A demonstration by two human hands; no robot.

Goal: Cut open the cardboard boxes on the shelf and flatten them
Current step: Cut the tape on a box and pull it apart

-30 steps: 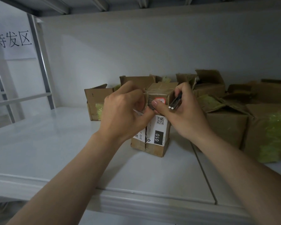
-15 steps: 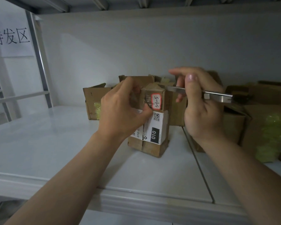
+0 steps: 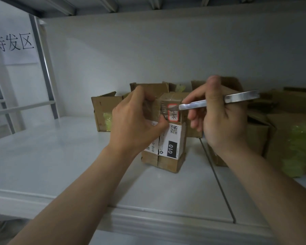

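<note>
Head view: shelf inventory with hazard notes.

Item 1: sealed cardboard box [image 3: 168, 162]. It stands on end on the white metal shelf [image 3: 64, 165], near the front edge and ahead of the other cartons. It bears a white shipping label [image 3: 172, 144] marked "010" and a red-bordered sticker [image 3: 172, 112] near the top.

Item 2: left hand [image 3: 136, 124]. Fingers and thumb curl round the box's upper part, steadying it. The thumb tip lies just beside the sticker.

Item 3: right hand [image 3: 219, 121]. It clasps a metal utility knife [image 3: 219, 101], whose tip touches the box at the sticker's upper edge.

Item 4: opened cardboard boxes [image 3: 104, 112]. They sit behind and to the right with flaps up, some showing yellow-green filling [image 3: 300, 144]. None looks flattened.

Item 5: paper sign [image 3: 12, 45] with printed characters, beside the left upright.

Hazards, as judged:
- The blade points toward the left thumb, which is close by. A slip on tape or sticker would likely carry the edge into that thumb or the fingers.
- The box is tall on a narrow base. Sideways pressure from the knife could tip or skid it on the smooth shelf if the left grip loosens.
- Too deep a cut might nick the contents, which are not visible.
- Whether the tip sits on a tape seam cannot be told. Off the seam, it would tear cardboard rather than open the box.
</note>
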